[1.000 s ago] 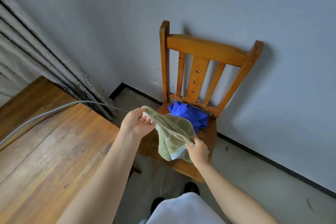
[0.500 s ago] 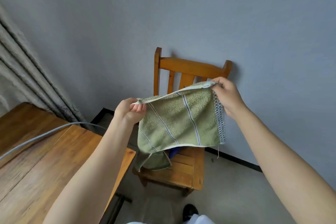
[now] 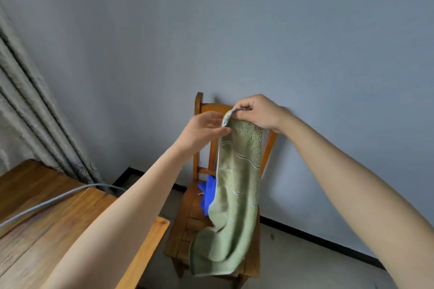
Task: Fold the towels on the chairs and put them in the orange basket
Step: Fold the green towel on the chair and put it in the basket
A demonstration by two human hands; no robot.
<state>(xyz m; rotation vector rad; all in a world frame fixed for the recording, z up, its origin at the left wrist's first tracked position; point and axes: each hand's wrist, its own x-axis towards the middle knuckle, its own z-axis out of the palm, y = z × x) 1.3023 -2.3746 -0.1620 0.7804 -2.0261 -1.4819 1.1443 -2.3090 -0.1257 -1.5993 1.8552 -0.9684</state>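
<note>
The chair (image 3: 189,216) stands against the wall (image 3: 305,54), right of the counter (image 3: 47,237). Before it the held towel (image 3: 237,195) hangs from the right hand (image 3: 258,112), with the left hand (image 3: 204,129) at its left edge. Behind, the other towel (image 3: 206,195) lies on the seat.

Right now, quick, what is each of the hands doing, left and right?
Left hand: open, straight fingers touching the green towel near its top edge.
Right hand: closed, pinching the green towel's top; it hangs down.

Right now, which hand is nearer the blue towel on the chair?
Left. The left hand hovers above the blue towel; the right hand is higher and further right, pinching the green towel at its top.
</note>
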